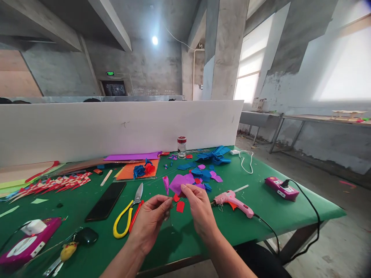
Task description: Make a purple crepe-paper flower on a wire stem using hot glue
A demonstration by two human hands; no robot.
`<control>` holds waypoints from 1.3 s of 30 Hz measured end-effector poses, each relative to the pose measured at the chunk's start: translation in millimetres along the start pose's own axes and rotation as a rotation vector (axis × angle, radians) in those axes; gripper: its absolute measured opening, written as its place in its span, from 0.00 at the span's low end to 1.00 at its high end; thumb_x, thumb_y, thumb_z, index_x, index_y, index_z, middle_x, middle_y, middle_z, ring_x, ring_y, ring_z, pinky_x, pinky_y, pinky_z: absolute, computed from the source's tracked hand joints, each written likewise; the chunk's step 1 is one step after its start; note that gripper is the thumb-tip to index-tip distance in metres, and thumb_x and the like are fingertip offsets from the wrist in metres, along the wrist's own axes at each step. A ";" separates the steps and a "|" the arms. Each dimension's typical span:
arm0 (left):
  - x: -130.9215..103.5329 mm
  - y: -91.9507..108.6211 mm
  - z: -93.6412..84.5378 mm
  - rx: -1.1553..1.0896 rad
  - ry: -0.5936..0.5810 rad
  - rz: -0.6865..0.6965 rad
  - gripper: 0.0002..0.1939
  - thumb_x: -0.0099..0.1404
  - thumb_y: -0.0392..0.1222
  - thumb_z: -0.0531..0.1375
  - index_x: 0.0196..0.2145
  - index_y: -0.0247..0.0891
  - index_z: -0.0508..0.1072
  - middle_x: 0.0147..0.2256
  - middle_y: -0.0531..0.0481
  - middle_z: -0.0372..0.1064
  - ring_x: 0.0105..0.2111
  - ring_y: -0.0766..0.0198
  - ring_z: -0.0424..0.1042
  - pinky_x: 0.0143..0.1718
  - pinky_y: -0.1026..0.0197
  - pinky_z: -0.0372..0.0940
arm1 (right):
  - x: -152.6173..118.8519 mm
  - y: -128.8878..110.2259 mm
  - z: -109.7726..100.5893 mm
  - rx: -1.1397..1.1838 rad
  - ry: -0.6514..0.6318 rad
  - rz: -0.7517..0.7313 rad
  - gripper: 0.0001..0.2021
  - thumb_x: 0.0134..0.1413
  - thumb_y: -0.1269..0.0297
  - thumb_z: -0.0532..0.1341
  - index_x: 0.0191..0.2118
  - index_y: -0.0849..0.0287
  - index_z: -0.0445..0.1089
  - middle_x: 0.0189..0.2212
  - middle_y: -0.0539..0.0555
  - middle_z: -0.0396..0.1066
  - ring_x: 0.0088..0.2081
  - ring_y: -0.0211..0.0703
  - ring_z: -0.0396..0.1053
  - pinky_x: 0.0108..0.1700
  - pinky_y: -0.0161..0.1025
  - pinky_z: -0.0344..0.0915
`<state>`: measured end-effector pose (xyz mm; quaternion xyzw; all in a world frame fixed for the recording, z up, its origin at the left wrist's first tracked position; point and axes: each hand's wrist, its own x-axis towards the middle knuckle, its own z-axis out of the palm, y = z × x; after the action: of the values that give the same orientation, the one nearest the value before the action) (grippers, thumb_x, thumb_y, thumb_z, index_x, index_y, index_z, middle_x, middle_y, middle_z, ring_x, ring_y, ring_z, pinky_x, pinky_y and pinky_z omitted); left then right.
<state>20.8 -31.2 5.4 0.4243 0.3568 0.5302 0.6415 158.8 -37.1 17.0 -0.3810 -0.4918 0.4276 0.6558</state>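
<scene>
My left hand (153,216) is closed in a pinch, with a narrow rolled purple paper piece (165,185) standing up from its fingertips; any stem between the fingers is too thin to make out. A flat purple crepe paper petal (179,183) is pinched between the thumb and fingers of my right hand (200,206), just beside the roll and apart from it. Red paper petals (180,207) lie on the table between the hands. Right of my right hand rests a pink glue gun (232,199). Scissors (127,216) with yellow and red handles lie against my left hand.
Blue paper pieces (214,156) and a red-lidded glass jar (182,147) stand at the back of the green table (232,235). A black phone (106,201) and power strips (281,189) lie to the sides. A white board (121,127) borders the far edge.
</scene>
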 end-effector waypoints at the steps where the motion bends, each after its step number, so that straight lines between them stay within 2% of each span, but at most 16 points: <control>1: 0.1 -0.2 -0.1 0.006 0.009 0.005 0.10 0.47 0.42 0.73 0.23 0.36 0.77 0.20 0.56 0.66 0.19 0.75 0.57 0.20 0.71 0.52 | -0.2 0.0 0.1 -0.002 -0.001 -0.002 0.17 0.55 0.56 0.57 0.19 0.58 0.60 0.20 0.47 0.56 0.26 0.38 0.53 0.30 0.35 0.51; 5: -0.5 -0.6 0.6 0.042 0.037 0.022 0.11 0.45 0.43 0.73 0.23 0.36 0.77 0.20 0.55 0.68 0.20 0.74 0.59 0.21 0.70 0.54 | -1.0 2.0 0.2 -0.002 -0.008 -0.003 0.16 0.55 0.57 0.57 0.20 0.59 0.62 0.20 0.47 0.57 0.26 0.37 0.53 0.30 0.35 0.51; 14: -2.2 -0.3 2.5 0.058 0.042 0.030 0.13 0.42 0.44 0.74 0.22 0.36 0.77 0.18 0.56 0.67 0.18 0.74 0.59 0.21 0.70 0.54 | -2.8 4.7 3.6 0.089 -0.071 0.014 0.17 0.56 0.57 0.57 0.20 0.59 0.60 0.20 0.46 0.52 0.26 0.36 0.48 0.29 0.35 0.49; 24: 0.3 -3.5 -0.2 0.059 0.033 0.037 0.11 0.44 0.43 0.73 0.23 0.36 0.77 0.19 0.55 0.67 0.19 0.74 0.59 0.21 0.70 0.54 | -3.4 5.0 1.1 0.150 -0.051 0.040 0.15 0.55 0.58 0.59 0.21 0.59 0.64 0.19 0.46 0.56 0.25 0.36 0.51 0.30 0.34 0.52; 29: -0.5 -3.3 0.8 0.062 0.032 0.032 0.11 0.44 0.42 0.73 0.22 0.35 0.77 0.19 0.55 0.67 0.19 0.74 0.59 0.20 0.69 0.55 | -2.3 4.1 1.1 0.154 -0.038 0.051 0.17 0.53 0.55 0.61 0.19 0.59 0.64 0.19 0.46 0.57 0.25 0.36 0.53 0.29 0.34 0.52; 39: 0.1 -4.7 -0.6 0.096 0.007 0.046 0.11 0.47 0.44 0.72 0.22 0.36 0.77 0.19 0.56 0.66 0.19 0.74 0.59 0.21 0.70 0.54 | -3.7 2.1 0.9 0.143 -0.105 0.030 0.16 0.56 0.60 0.57 0.20 0.59 0.60 0.20 0.46 0.53 0.26 0.36 0.50 0.30 0.35 0.50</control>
<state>22.0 -31.4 0.9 0.4607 0.3741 0.5285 0.6070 156.9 -39.8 14.1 -0.3173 -0.4882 0.4908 0.6482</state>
